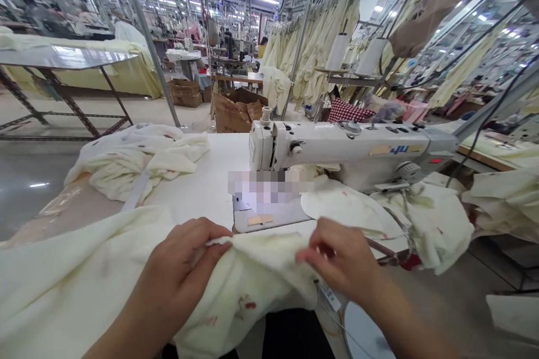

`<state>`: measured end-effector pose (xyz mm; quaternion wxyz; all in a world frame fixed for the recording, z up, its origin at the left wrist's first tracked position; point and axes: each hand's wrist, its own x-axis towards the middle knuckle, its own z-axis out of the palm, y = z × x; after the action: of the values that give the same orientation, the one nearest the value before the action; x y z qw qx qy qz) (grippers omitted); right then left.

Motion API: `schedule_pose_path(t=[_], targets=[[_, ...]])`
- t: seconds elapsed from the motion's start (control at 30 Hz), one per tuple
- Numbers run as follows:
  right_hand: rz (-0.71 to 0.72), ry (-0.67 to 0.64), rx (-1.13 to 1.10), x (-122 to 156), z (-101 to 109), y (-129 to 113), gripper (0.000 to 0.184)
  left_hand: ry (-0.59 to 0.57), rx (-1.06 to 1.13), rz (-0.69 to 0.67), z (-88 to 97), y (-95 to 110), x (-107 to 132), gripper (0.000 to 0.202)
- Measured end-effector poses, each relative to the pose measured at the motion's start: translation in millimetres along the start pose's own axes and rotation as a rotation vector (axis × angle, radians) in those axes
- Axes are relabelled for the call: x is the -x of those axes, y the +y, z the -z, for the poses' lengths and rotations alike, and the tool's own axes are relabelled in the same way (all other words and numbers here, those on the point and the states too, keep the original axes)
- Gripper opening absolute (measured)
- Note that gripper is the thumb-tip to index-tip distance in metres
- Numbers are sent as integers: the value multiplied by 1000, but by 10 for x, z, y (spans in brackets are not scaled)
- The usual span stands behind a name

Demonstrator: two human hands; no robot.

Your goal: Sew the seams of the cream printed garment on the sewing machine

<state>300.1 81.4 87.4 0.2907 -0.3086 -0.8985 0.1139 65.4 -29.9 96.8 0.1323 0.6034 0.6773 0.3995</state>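
A pale cream fleecy fabric piece [261,275] with a small printed figure hangs over the table's front edge toward my lap. My left hand [185,258] pinches its upper edge between thumb and fingers. At the right end of that edge is my right hand [341,258], slightly blurred, its fingers curled and closed on the cloth. Between the two hands the edge runs fairly straight, just in front of the white sewing machine [349,148]. The needle area is pixelated, so its details are hidden.
More cream cloth lies heaped at the table's left [143,160] and beneath the machine arm [353,207]. Thread cones [337,51] stand on a rack behind. Past the table are a cardboard box [236,112], hanging garments [311,39] and a metal-legged table [67,57].
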Motion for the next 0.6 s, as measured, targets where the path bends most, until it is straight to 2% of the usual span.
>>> schedule_pose_path(t=[0.1, 0.17, 0.27, 0.37, 0.43, 0.53, 0.6], targets=[[-173, -329, 32, 327, -18, -55, 38, 8, -29, 21, 63, -35, -22, 19], [-253, -426, 79, 425, -92, -58, 26, -13, -45, 52, 99, -41, -32, 23], [-257, -453, 40, 435, -170, -47, 22, -33, -65, 154, 141, -21, -28, 30], [-278, -421, -139, 383, -153, -56, 28, 12, -76, 226, 175, 10, -1, 34], [-287, -380, -222, 331, -135, -78, 22, 37, -78, 245, 188, 35, 24, 34], [-162, -375, -162, 223, -163, -97, 29, 44, -62, 277, 191, 72, 53, 32], [-64, -419, -71, 161, -186, -48, 21, 45, -48, 290, 192, 73, 58, 31]])
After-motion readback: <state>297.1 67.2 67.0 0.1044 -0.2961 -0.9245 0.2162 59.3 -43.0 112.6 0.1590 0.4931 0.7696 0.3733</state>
